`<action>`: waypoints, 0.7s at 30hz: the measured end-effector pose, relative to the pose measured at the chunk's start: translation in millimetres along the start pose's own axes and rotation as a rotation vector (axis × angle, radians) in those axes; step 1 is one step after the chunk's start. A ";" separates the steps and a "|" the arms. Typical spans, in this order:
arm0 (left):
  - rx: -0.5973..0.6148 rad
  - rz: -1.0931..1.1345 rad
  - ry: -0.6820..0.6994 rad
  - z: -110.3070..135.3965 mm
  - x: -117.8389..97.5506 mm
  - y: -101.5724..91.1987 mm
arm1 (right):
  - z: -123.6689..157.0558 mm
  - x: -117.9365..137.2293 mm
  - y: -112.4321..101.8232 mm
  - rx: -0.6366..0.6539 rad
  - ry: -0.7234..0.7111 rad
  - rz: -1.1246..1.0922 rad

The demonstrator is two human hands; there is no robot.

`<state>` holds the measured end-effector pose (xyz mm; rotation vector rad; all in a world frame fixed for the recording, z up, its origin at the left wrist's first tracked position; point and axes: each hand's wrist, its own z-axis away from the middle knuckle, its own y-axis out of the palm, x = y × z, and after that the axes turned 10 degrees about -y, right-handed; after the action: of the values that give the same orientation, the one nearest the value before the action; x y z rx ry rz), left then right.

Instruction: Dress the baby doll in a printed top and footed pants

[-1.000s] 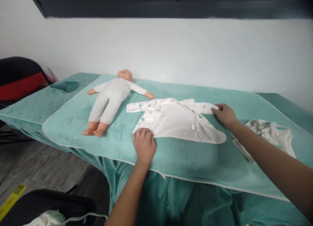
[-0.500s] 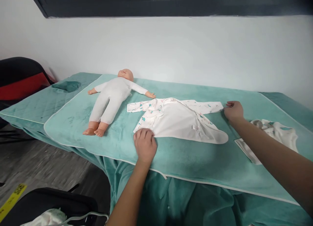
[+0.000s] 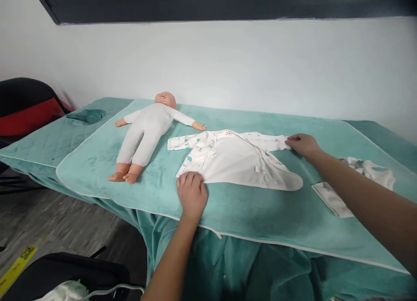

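Teal plush bedding (image 3: 247, 214) hangs over the near edge of the surface. Just beyond it, the left hand (image 3: 192, 192) rests knuckles up, fingers curled onto the hem corner of the white printed baby shirt (image 3: 234, 157), at seven o'clock of the cloth. Whether it grips or only presses, I cannot tell. The shirt lies face up in the middle of the bedding, wrap front closed and sleeves spread. At its two o'clock the right hand (image 3: 301, 143) has narrow fingertips closed on the sleeve cuff. The step looks like spreading the shirt flat, and it appears nearly done. Any further smoothing calls for gentle, even tension. Another small garment (image 3: 358, 179) lies at three o'clock, and a doll (image 3: 146, 127) lies on its back at ten o'clock.
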<state>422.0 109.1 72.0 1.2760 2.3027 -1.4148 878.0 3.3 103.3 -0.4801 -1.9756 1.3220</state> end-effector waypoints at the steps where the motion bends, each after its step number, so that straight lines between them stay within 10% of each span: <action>1: -0.002 0.002 0.001 0.1 0.1 0.1 | 0.9 1.1 -1.9 -0.016 0.002 -0.010; 16: -0.011 0.002 0.011 0.5 0.5 0.2 | 9.0 10.3 -1.9 -0.236 0.022 0.002; 21: -0.027 0.018 0.024 1.4 0.9 0.9 | 25.3 41.9 13.3 -0.237 -0.193 -0.015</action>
<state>421.7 108.7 70.3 1.3094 2.3119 -1.3651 830.0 19.2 99.9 -0.4615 -2.3059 1.1669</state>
